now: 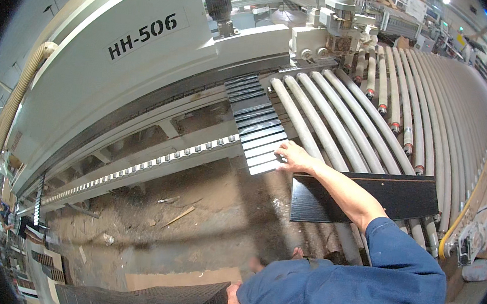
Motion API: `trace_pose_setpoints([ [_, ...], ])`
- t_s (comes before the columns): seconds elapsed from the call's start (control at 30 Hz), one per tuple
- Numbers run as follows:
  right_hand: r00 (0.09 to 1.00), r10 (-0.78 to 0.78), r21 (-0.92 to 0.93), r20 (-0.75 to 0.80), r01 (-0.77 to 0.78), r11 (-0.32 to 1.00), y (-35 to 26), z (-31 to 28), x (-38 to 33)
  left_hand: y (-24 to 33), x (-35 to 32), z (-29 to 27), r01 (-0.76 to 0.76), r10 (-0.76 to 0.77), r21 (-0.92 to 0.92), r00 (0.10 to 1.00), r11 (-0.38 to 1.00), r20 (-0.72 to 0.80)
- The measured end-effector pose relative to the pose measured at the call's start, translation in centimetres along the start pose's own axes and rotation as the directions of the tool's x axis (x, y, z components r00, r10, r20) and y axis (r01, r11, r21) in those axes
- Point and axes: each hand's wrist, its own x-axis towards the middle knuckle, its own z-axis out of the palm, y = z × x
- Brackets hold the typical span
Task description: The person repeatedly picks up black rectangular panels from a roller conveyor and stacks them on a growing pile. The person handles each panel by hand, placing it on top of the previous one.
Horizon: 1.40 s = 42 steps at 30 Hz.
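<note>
At twelve o'clock of the dark panel (pixel 367 197), lying flat across the rollers (pixel 338 125) for support, the right hand (pixel 294 156) is pressed open-palmed, its grip released; the left hand (pixel 234 302) is seen on a dark stack (pixel 172 302), grip unclear.

Dark board (pixel 361 197) matt, grained; rollers (pixel 339 120) smooth plastic.

The right hand (pixel 294 156) lies flat, fingers spread, on the near end of a row of dark slats (pixel 256 124) — just beside it, under the forearm, a dark panel (pixel 402 196) rests across pale rollers (pixel 338 125). The left hand (pixel 234 303) grips the edge of a dark ribbed board (pixel 172 303).
</note>
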Motion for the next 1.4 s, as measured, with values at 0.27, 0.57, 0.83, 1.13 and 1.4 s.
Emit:
trace_pose_setpoints([
  [0.27, 0.995, 0.049, -0.022, 0.089, -0.047, 0.999, 5.8, -4.6, -4.0, 6.7, -6.1, -2.2, 0.335, -0.273, -0.491, 0.942, 0.804, 0.196],
  [0.57, 0.985, 0.164, -0.111, 0.046, -0.158, 0.981, 9.5, -7.6, -8.5, 7.5, -9.2, -2.1, 0.412, -0.38, -0.539, 0.908, 0.734, 0.177],
  [0.83, 0.957, 0.29, -0.148, 0.022, -0.283, 0.948, 15.0, -9.4, -11.1, 7.9, -10.0, -3.0, 0.348, -0.262, -0.504, 0.936, 0.79, 0.234],
  [1.13, 0.927, 0.362, -0.355, 0.095, -0.308, 0.883, 21.0, -12.4, -13.4, 6.8, -7.2, -3.9, 0.343, -0.207, -0.74, 0.939, 0.578, 0.273],
  [1.4, 0.9, 0.415, -0.292, 0.134, -0.364, 0.884, 15.4, -13.2, -15.1, 13.9, -7.1, -5.3, 0.147, 0.0, -0.71, 0.979, 0.688, 0.203],
])
